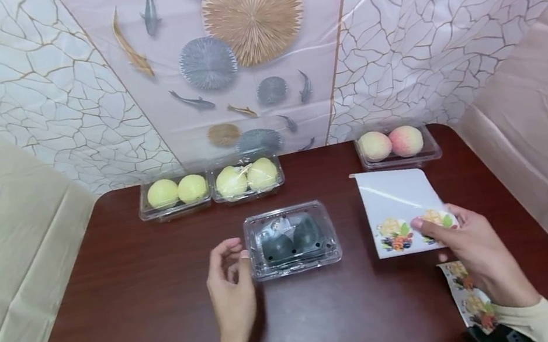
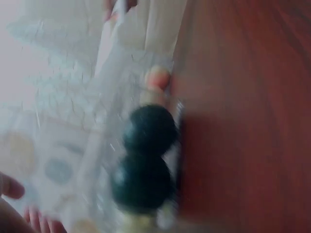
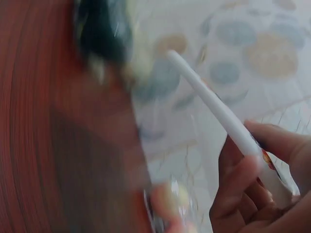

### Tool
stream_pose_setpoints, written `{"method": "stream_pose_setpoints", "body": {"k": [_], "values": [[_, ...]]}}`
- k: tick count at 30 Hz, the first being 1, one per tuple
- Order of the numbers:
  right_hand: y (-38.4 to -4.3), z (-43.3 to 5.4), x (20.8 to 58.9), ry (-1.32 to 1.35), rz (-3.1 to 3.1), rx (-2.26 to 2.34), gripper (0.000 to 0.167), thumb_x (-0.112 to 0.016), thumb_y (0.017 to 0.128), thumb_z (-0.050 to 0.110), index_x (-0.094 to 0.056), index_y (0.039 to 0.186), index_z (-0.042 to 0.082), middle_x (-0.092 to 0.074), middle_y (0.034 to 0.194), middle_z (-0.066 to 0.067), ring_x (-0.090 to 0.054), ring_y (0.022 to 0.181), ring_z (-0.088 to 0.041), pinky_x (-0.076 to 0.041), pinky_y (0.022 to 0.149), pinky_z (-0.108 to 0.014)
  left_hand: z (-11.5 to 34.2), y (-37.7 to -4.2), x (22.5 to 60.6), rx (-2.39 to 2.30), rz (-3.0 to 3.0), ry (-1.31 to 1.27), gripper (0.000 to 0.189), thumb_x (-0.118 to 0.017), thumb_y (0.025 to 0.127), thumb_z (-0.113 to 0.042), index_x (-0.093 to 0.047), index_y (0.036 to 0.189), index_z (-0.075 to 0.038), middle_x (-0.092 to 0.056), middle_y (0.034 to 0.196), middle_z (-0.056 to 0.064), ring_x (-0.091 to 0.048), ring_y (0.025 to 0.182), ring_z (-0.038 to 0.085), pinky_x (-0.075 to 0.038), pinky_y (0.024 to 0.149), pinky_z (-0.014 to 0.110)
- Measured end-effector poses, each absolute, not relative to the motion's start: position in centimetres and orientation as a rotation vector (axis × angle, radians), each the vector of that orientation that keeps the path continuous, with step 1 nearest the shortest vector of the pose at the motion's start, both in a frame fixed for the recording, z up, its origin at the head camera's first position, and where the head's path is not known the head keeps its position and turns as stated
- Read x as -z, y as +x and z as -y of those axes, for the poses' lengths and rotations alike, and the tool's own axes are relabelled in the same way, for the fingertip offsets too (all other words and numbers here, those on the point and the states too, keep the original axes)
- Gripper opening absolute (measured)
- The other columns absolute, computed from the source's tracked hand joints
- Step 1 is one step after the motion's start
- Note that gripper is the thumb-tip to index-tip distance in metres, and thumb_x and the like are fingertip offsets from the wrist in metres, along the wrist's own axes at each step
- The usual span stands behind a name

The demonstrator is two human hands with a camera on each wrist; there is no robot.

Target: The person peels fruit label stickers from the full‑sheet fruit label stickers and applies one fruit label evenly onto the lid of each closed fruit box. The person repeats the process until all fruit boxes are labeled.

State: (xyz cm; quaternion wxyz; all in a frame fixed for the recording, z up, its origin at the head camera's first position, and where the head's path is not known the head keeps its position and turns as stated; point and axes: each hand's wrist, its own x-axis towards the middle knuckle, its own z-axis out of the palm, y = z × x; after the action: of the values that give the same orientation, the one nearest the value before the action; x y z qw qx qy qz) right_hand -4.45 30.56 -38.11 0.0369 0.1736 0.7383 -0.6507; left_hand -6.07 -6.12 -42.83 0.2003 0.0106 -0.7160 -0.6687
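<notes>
A clear plastic clamshell box (image 1: pixel 296 265) with two dark green fruits (image 2: pixel 143 182) inside stands in the middle of the table. My left hand (image 1: pixel 233 295) is at the box's left edge, its fingers loosely curved and the thumb tip right by the plastic; nothing is gripped in it. At the right, my right hand (image 1: pixel 477 253) holds a flat white packet (image 1: pixel 397 194) with colourful fruit pictures along its near edge. The thumb lies on its printed face and the other fingers are behind it. From the side, the packet (image 3: pixel 218 109) appears as a thin, slightly bent white slab.
Two clamshell boxes at the back left hold yellow-green fruits (image 1: pixel 163 194) and pear-like fruits (image 1: pixel 261 174). Another at the back right holds pinkish peaches (image 1: pixel 406 141). A fruit-printed strip (image 1: pixel 471 301) and a black object (image 1: pixel 506 337) lie by my right forearm. A patterned wall covering (image 1: pixel 263 96) rises behind the table.
</notes>
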Motion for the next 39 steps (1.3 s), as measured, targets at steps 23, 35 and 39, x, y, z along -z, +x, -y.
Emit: {"method": "stream_pose_setpoints", "body": {"k": [23, 35, 39], "values": [[-1.7, -20.3, 38.7, 0.174, -1.949, 2.293, 0.016, -0.058, 0.11, 0.016, -0.063, 0.12, 0.005, -0.075, 0.092, -0.004, -0.065, 0.068, -0.013, -0.052, 0.053, -0.027, -0.7, -5.2, 40.6, 2.493, 2.171, -0.291, 0.024, -0.07, 0.102, -0.01, -0.072, 0.11, 0.012, -0.076, 0.095, 0.026, -0.071, 0.071, 0.01, -0.06, 0.062, 0.026], [-1.4, -19.7, 39.1, 0.047, -1.829, 2.327, 0.018, -0.061, 0.106, 0.008, -0.065, 0.123, 0.003, -0.076, 0.091, -0.006, -0.07, 0.081, -0.015, -0.058, 0.062, -0.029, -0.1, -5.4, 40.2, 2.422, 2.167, -0.199, 0.029, -0.069, 0.102, -0.011, -0.065, 0.124, 0.007, -0.071, 0.104, 0.017, -0.068, 0.082, 0.011, -0.059, 0.069, 0.027], [-1.4, -18.9, 38.9, 0.119, -1.891, 2.356, 0.02, -0.064, 0.105, 0.006, -0.063, 0.123, -0.001, -0.075, 0.091, -0.008, -0.07, 0.079, -0.017, -0.059, 0.062, -0.032, 0.0, -4.6, 40.1, 1.99, 2.155, -0.291, 0.032, -0.075, 0.098, -0.013, -0.064, 0.126, -0.003, -0.061, 0.106, 0.008, -0.061, 0.091, 0.016, -0.055, 0.074, 0.026]]}}
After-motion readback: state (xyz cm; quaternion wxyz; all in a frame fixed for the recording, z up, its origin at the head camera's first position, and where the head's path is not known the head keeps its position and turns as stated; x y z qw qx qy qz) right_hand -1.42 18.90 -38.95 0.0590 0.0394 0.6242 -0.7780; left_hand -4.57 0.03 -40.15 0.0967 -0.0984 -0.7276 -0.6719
